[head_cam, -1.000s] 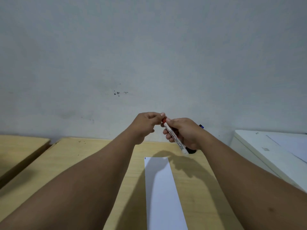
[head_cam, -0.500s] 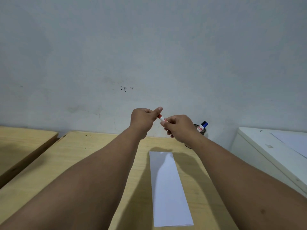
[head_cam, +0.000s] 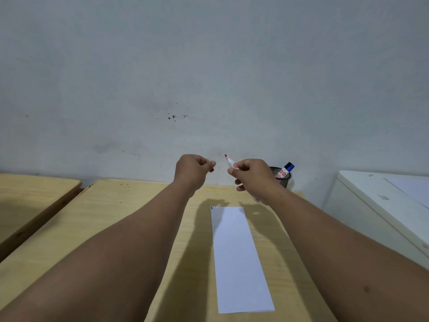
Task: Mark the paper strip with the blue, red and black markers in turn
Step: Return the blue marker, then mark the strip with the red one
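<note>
A white paper strip (head_cam: 239, 256) lies lengthwise on the wooden table (head_cam: 116, 219), with a small blue mark at its far left corner. Above its far end my right hand (head_cam: 251, 175) grips the red marker (head_cam: 230, 161), uncapped, its bare tip pointing up and left. My left hand (head_cam: 193, 169) is closed a short gap to the left, pinching the red cap (head_cam: 211, 170), of which only a sliver shows. The blue marker (head_cam: 286, 170) stands in a black mesh cup (head_cam: 284, 180) behind my right hand. No black marker is visible.
A grey wall rises right behind the table. A white cabinet (head_cam: 383, 205) with a sheet on top stands at the right. A second wooden table (head_cam: 30, 196) sits at the left across a narrow gap.
My hands were joined at the red marker's cap; the cap has come off, and the left hand has drawn away to the left with it. The view tilted up slightly.
</note>
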